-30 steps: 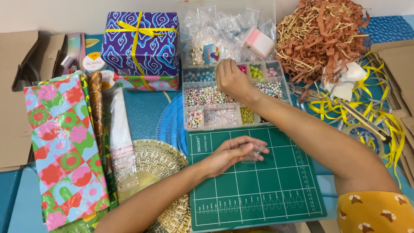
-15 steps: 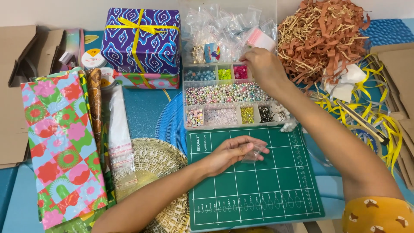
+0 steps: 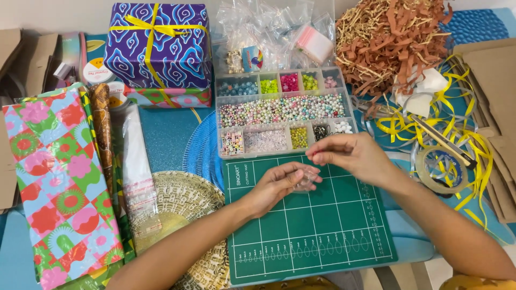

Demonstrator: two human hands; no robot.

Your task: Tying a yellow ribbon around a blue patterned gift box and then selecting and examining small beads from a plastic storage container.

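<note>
Holding a small clear plastic piece (image 3: 305,181) over the top edge of the green cutting mat (image 3: 312,225), the left hand (image 3: 279,185) has its fingers curled loosely round it, palm up. The right hand (image 3: 352,156) sits just beside it with thumb and forefinger pinched together, though whatever's in the pinch is too tiny to make out. Right behind the hands is the clear bead organizer (image 3: 282,110), compartments full of pastel beads. Further out on the blue table (image 3: 161,139) there's a purple gift box (image 3: 158,45) with yellow ribbon, folded floral wrapping paper (image 3: 59,182), brown paper shred (image 3: 392,40) and a tape roll (image 3: 443,169).
</note>
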